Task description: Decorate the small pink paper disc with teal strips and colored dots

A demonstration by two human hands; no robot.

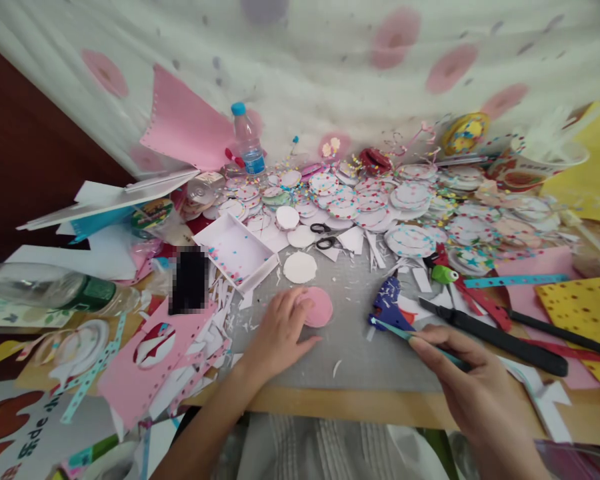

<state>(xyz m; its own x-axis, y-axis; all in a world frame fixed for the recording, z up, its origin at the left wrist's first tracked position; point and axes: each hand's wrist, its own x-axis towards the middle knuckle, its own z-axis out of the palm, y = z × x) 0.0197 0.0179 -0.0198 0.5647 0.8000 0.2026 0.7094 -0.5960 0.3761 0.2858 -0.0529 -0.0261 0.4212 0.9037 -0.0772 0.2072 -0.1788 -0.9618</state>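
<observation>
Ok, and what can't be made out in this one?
All in the head view:
- Pink disc: left edge hidden by the left hand.
- Thin blue tool: rear end hidden by the right hand; its tip is too small to tell whether it grips anything.
- Black item: masked by blocky pixels.
- Lying bottle: base cut off by the left picture edge.

Soft, even light casts faint shadows, and the edges look stretched and blurred.
</observation>
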